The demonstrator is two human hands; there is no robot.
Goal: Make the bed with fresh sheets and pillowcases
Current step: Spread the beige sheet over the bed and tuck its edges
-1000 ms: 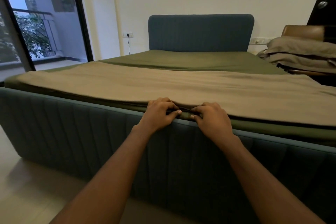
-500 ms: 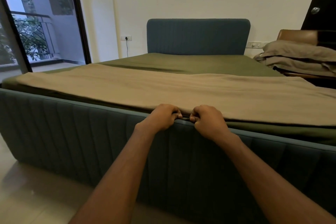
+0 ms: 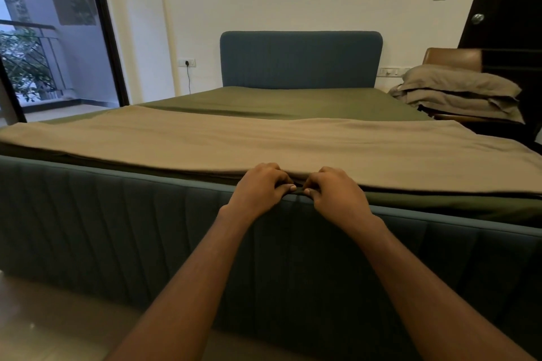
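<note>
We've got the blue upholstered bed (image 3: 117,214) with a green sheet (image 3: 278,102) covering it. A beige sheet (image 3: 264,141) lies flat across the foot half.

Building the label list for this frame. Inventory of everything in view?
bed frame: 1, blue-grey, centre, footboard nearest
headboard: 1, blue, far wall
green sheet: 1, olive, over mattress
tan sheet: 1, tan, across foot half of bed
pillows: 2, taupe, stacked on chair
chair: 1, brown, right of bed
socket: 1, white, left of headboard, cable plugged in
switch panel: 1, white, right of headboard
door: 1, dark, far right
glass door: 1, dark frame, left, railing and plants beyond
left hand: 1, fingers grip sheet edge at footboard, layer unclear
right hand: 1, grips same edge, beside left
</note>
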